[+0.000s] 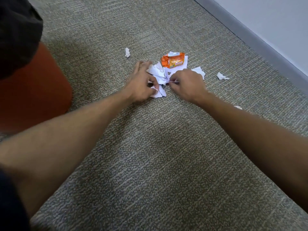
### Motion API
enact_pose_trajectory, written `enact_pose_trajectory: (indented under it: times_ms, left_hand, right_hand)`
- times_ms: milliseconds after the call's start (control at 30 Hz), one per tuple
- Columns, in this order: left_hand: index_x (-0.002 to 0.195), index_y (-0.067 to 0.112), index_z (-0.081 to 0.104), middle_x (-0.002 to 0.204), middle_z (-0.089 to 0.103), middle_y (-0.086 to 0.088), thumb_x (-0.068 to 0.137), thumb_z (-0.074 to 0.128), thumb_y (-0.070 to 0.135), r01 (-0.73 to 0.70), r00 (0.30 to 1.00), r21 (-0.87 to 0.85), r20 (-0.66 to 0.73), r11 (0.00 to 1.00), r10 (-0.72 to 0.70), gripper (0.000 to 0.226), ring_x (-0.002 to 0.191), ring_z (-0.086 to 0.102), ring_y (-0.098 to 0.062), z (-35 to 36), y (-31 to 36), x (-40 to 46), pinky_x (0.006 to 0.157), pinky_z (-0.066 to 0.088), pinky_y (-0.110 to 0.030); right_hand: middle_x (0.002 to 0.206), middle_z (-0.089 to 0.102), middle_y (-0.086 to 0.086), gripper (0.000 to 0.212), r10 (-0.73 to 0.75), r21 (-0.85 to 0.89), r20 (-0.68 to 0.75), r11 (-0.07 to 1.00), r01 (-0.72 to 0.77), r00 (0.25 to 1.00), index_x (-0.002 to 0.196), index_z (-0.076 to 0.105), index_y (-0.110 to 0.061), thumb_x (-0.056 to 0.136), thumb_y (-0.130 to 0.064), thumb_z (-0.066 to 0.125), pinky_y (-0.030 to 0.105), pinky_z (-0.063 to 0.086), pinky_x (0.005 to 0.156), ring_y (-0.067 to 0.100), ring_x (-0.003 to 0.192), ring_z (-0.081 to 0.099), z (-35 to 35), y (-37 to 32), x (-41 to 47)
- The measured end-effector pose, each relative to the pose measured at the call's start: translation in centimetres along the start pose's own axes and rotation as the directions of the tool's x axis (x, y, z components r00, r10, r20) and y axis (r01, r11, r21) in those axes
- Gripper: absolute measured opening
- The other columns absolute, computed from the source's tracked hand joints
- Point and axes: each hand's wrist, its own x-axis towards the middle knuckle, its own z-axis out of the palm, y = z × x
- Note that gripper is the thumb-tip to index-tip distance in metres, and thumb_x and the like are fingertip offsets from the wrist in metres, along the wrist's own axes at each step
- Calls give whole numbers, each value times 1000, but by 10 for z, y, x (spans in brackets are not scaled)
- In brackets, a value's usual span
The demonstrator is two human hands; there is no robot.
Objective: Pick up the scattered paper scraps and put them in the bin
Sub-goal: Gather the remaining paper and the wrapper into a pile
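On carpet (150, 147), both hands' fingers (154, 90) pinching paper scraps (157, 70), pile partly hidden

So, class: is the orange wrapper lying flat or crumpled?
Crumpled. The orange wrapper shows creases and bent, uneven edges, and it lies on white paper scraps on the carpet, beyond both hands.

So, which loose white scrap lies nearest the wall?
The crumpled scrap right of the right hand; the other scrap lies farther left.
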Motion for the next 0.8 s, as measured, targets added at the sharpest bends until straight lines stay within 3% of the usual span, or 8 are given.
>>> enact_pose_trajectory:
  times_ms: [67,167,233,333,433,533,700,800]
  left_hand:
    - [94,28,71,160,24,3,75,77,18,-27,992,16,125,1000,25,22,150,-9,-23,-1,-1,13,121,3,-53]
    - [83,29,69,145,45,-4,75,78,15,-90,971,25,224,996,82,18,140,29,-28,-4,1,28,116,28,-42]
    - [81,23,72,124,59,-7,79,74,12,-127,975,78,193,989,110,11,113,55,-25,-3,5,31,99,45,-39]
    - [91,18,73,92,66,-2,84,70,12,-97,994,79,59,992,93,9,90,63,-23,-4,7,29,84,53,-39]
    - [98,15,74,90,68,-4,86,66,12,-69,997,72,-16,995,70,15,87,64,-24,-5,10,23,80,54,-37]
    - [97,18,74,95,71,-4,86,65,14,-66,993,59,-98,996,72,15,88,65,-23,-9,11,17,81,55,-39]
    - [97,20,74,98,72,-2,85,64,17,-66,971,29,-228,997,71,17,92,64,-22,-25,17,6,82,53,-39]
    - [95,18,75,87,71,-4,84,66,16,-89,952,-24,-298,996,77,15,82,64,-21,-45,27,-6,75,53,-35]
  right_hand:
    - [101,69,8,26,3,35,-27,999,-2,1000,109,72,-23,94,-36,56,33,40,68,29,95,62,-2,2,-2]
    - [115,65,4,27,-36,90,-40,995,40,999,107,73,-20,90,-36,60,38,41,88,25,110,54,-7,10,-4]
    - [130,56,2,27,-23,106,-35,994,26,999,105,73,-19,87,-38,64,43,36,104,23,123,46,-11,17,-4]
    - [148,42,4,32,42,135,30,990,-46,999,108,73,-18,83,-37,69,51,28,112,25,138,35,-14,26,2]
    - [133,57,12,32,106,155,116,980,-124,988,108,71,-14,85,-34,68,45,43,100,32,123,51,-14,27,4]
    - [110,68,13,29,152,144,67,976,-160,986,109,70,-15,86,-32,66,41,50,83,34,102,61,-11,26,2]
    - [85,71,10,24,152,218,-74,967,-132,986,97,74,-17,83,-34,63,36,44,64,30,80,61,-20,20,-2]
    - [62,54,2,17,152,411,-125,908,-88,980,76,71,-14,80,-29,69,32,32,55,18,61,48,-40,13,-3]
